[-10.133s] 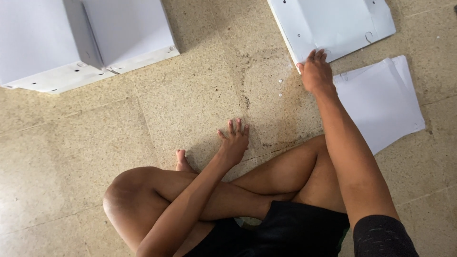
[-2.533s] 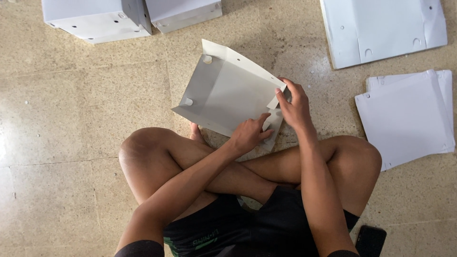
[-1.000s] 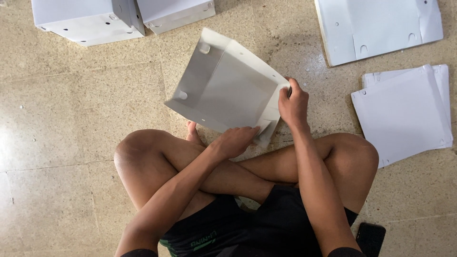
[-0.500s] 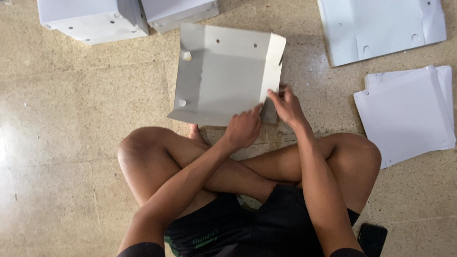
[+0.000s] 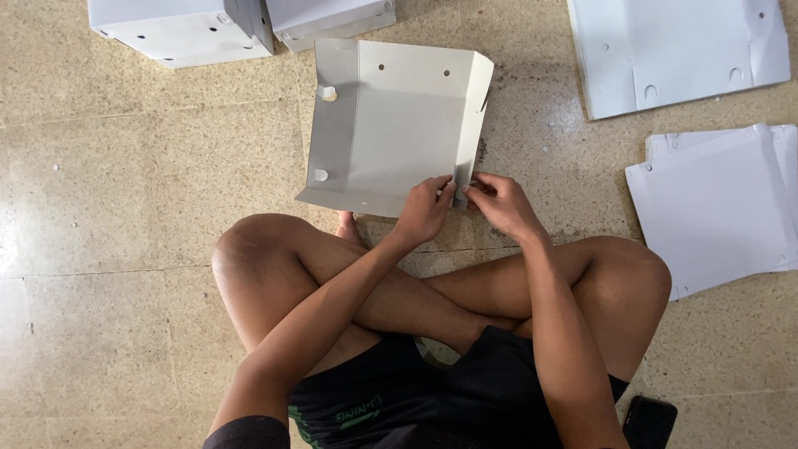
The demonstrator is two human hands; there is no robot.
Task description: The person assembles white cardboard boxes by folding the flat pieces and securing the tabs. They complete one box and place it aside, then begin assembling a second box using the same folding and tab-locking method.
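Both hands meet at the near right corner of a half-folded grey cardboard box blank (image 5: 391, 125) lying on the floor just ahead of them. The left hand (image 5: 426, 209) and right hand (image 5: 501, 202) pinch that corner flap, fingertips almost touching. Beyond the left hand sit two assembled white boxes (image 5: 187, 29); right of the right hand lies a stack of flat white sheets (image 5: 719, 208).

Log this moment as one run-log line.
left hand: pinching box blank corner | right hand: same corner | blank: half-folded, on floor
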